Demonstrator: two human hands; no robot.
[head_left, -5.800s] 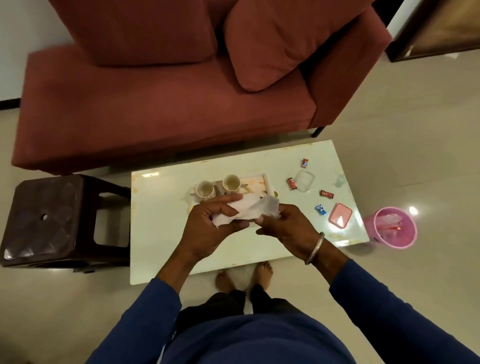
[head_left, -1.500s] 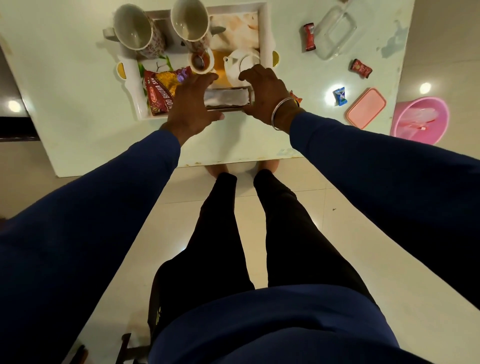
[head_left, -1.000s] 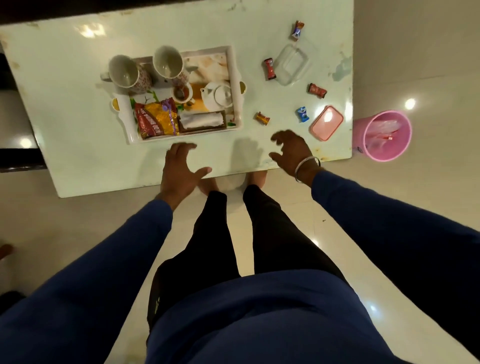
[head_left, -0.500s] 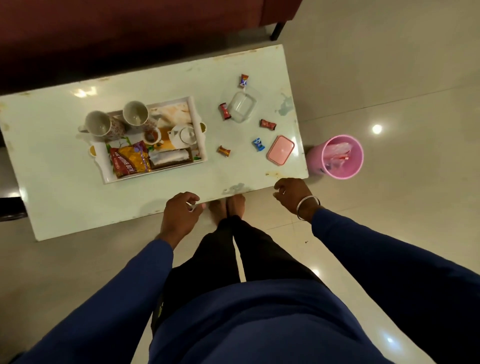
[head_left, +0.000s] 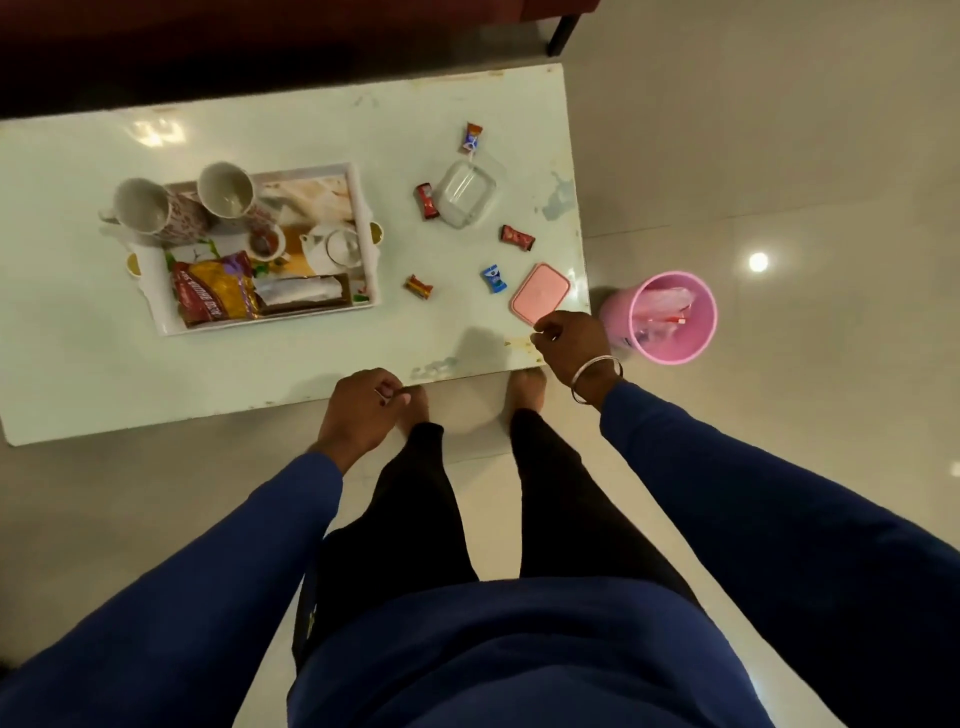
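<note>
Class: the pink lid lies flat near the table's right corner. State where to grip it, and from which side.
Probably the near edge, from the table's front: the pink lid lies flat, so only its rim offers purchase, and the right hand is beside that edge.

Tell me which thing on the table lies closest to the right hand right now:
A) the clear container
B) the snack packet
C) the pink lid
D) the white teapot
C: the pink lid lies at the near right corner of the table, just beyond the curled fingers of the right hand; whether they touch it cannot be told.
</note>
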